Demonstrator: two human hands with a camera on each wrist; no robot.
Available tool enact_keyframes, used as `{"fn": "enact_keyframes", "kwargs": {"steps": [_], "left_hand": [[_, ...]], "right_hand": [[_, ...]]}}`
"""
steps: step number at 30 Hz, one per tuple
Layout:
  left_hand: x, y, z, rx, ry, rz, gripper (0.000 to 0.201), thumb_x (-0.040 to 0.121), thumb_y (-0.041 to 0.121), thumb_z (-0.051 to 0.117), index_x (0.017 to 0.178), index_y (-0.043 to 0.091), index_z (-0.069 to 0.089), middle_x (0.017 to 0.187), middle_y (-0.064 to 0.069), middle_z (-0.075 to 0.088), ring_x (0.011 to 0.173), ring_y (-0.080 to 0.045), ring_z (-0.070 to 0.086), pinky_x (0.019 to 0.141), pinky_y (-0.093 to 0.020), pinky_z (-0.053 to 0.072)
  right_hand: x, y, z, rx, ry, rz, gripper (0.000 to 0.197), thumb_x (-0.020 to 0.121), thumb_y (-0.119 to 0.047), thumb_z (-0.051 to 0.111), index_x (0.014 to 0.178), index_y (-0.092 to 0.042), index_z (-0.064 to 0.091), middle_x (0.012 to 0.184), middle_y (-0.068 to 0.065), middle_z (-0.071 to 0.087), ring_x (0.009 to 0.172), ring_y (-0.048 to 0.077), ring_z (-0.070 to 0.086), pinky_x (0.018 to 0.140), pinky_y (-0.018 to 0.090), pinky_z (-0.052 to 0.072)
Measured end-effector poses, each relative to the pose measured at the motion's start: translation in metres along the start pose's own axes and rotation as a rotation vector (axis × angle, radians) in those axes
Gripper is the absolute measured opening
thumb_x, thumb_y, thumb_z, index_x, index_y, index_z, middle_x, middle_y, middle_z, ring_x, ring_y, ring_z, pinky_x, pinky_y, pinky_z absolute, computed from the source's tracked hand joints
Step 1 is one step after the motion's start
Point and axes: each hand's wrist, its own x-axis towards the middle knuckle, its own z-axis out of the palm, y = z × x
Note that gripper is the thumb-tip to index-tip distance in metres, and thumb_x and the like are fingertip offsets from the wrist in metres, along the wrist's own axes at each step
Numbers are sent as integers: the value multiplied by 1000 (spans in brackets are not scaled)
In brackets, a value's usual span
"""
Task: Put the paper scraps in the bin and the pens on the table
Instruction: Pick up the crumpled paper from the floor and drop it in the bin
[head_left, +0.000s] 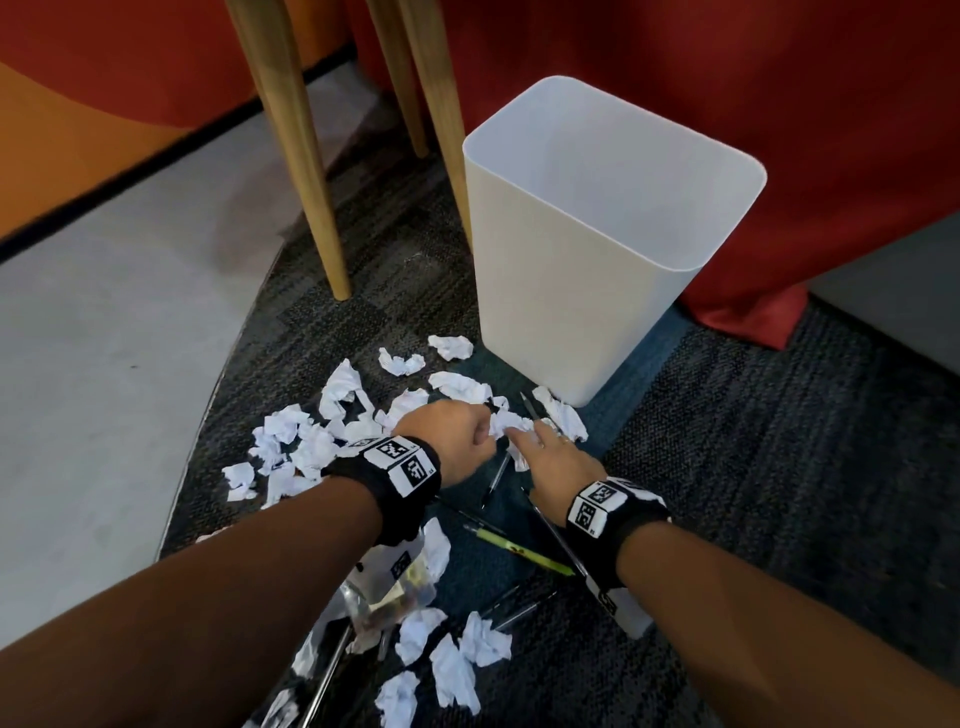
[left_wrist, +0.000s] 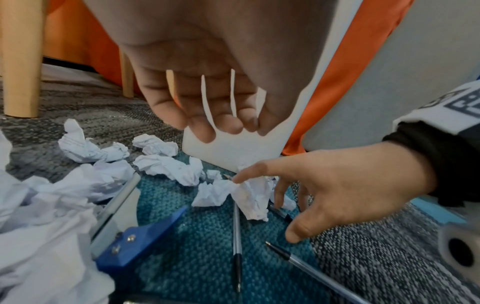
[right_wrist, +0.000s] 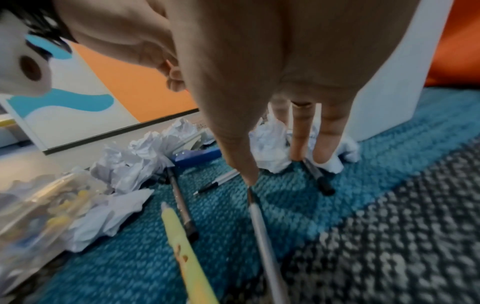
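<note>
Many crumpled white paper scraps (head_left: 332, 431) and clear-barrelled pens (left_wrist: 237, 242) strewn on carpet before empty white plastic bin (head_left: 597, 249). Right hand (head_left: 558, 457) spread, fingertips pressing one scrap (left_wrist: 249, 195); left hand (head_left: 447, 441) loosely curled, holding nothing. Risk: pen beneath scrap scooped along, binned.

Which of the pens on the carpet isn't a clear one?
The yellow-green pen, lying between the two wrists on the blue carpet patch. The other pens in view have clear or dark barrels.

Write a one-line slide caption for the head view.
Both hands, left and right, reach into crumpled paper scraps and pens scattered on carpet before an empty white bin.
</note>
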Motion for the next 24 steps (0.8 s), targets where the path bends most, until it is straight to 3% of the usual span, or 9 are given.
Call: {"fn": "enact_keyframes", "kwargs": {"steps": [3,7,11,14,19,24], "left_hand": [[10,4,6,7,-40,0,15,89,35,52,90,22,57,96,-2,64,91,-24,60,78,-35,51],[31,5,22,32,-120,18,32,92,30,54,123,24,51,127,-4,47,115,-26,52,94,-39,46],[48,5,37,110,-186,54,64,89,9,56,146,27,33,156,-8,17,138,-30,32,107,-41,39],[58,1,46,182,-235,96,80,85,-6,55,151,27,23,160,-9,6,144,-31,23,111,-38,34],[64,-4,54,239,-307,68,81,85,-4,56,151,27,22,148,-15,31,126,-36,47,101,-40,43],[60,0,59,254,-274,41,50,91,2,50,139,15,45,134,-16,48,121,-35,51,99,-40,42]], "right_hand": [[-2,1,6,-6,59,42,66,84,-9,61,141,-26,31,133,9,38,117,33,50,78,42,49],[-13,9,1,4,52,61,37,86,-12,56,121,-18,42,121,8,48,104,33,56,67,37,39],[-22,22,-16,9,16,28,24,91,-23,54,113,-17,47,115,9,58,100,33,60,71,36,42],[-29,30,-36,-29,-34,20,19,94,-25,53,111,-17,50,108,11,63,96,34,61,69,35,44],[-37,33,-56,-40,-82,-25,14,90,-27,56,100,-23,47,103,9,62,91,33,60,68,34,43],[-44,28,-61,-37,-50,-85,13,90,-30,56,98,-26,47,101,5,63,89,30,61,65,32,41]]}}
